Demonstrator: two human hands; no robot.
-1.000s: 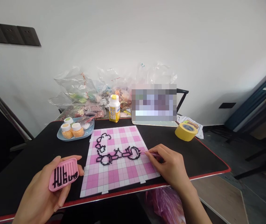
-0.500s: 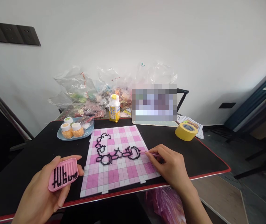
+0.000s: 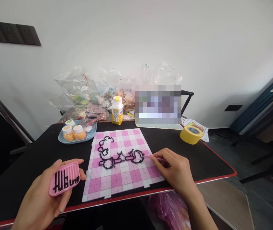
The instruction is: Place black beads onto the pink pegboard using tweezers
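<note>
**Part of a black bead outline stands on a pink-checked board, with more black beads held ready in a tray**

A square, translucent plastic pegboard over pink and white checks (image 3: pixel 117 183) lies centrally on a black desk mat with red edging (image 3: pixel 165 139). On its middle and far left part is a line drawing in tiny black beads (image 3: pixel 113 163): two rounded loops, left and right, joined by a narrow band, with a small pointed shape between them. From the left loop a bumpy chain climbs towards the far side and ends in a curve whose right end meets nothing.

So part of an outline is laid; the checks inside the loops and across the near side carry no beads. By my judgement, much is left.

At near left, the left hand (image 3: pixel 42 195) curls loosely around a small pink ribbed plastic tray (image 3: pixel 73 168), its grooves partly filled with black beads. At right, the right hand (image 3: pixel 175 166) pinches a slim pink tweezers-like tool (image 3: pixel 159 158) between thumb and forefinger, its tip at the right loop's right edge. Whether the tip grips a bead is too small to make out.

At far left, a pale blue plate (image 3: pixel 92 131) bears three small, lidded clear jars (image 3: pixel 80 133), two showing orange contents.
</note>
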